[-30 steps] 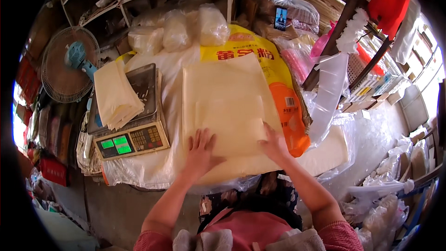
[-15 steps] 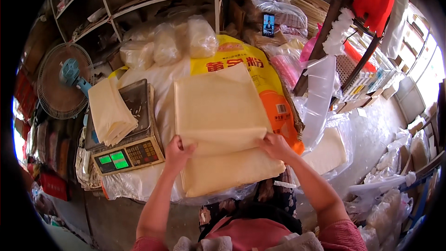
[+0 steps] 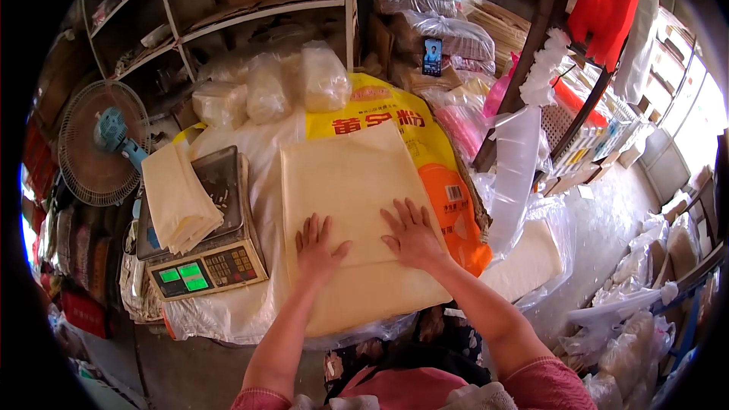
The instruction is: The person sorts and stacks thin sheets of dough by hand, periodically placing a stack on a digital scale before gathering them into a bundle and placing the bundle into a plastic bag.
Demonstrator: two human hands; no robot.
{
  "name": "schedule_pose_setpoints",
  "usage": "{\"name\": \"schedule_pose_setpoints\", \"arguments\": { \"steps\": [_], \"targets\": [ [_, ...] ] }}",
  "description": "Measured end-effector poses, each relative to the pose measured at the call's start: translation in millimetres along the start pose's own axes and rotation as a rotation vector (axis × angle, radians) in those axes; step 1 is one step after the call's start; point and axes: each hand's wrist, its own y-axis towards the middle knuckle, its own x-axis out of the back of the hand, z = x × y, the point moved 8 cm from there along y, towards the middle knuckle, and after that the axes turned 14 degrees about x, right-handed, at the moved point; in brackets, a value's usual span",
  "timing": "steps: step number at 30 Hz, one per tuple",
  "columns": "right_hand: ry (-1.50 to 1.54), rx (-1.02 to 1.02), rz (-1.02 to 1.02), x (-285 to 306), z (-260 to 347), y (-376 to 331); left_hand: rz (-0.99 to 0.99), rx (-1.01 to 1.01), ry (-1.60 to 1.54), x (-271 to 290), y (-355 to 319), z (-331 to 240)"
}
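Observation:
A stack of thin, pale cream sheets [image 3: 345, 175] lies in front of me on a sack-covered worktop, its top sheet folded over with an edge crossing near my wrists. My left hand [image 3: 319, 252] rests flat on the left part of the top sheet, fingers spread. Palm down on the right part is my right hand [image 3: 414, 237], its fingers also apart. Neither hand holds anything. To the left, a digital scale [image 3: 216, 267] with lit green displays carries a folded bundle of similar cream sheets [image 3: 179, 197] on its dark pan.
Beneath the stack spreads a yellow and orange printed sack [image 3: 440, 159]. Clear bags [image 3: 267, 91] stand behind it. A fan [image 3: 106, 144] is at left, and a phone [image 3: 432, 57] leans at the back. More sheets in plastic [image 3: 528, 262] lie at right, near a dark post [image 3: 531, 61].
Both hands have let go of the folded sheet's near edge and moved forward onto its surface, opening flat. The sheet now lies smoother. The whole view has shifted slightly.

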Motion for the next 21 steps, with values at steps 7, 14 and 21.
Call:
{"name": "schedule_pose_setpoints", "arguments": {
  "steps": [7, 14, 21],
  "targets": [
    [0.231, -0.124, 0.184, -13.6, 84.5, -7.1, -0.017, 0.487, -1.158, -2.0, -59.0, 42.9],
    [0.399, 0.120, 0.055, 0.3, 101.4, -32.2, -0.253, 0.124, -1.213, 177.6, -22.3, 77.8],
    [0.397, 0.170, 0.081, -0.5, 109.2, -33.1, -0.385, 0.204, -1.349, 320.2, 36.6, 231.2]
  ]
}}
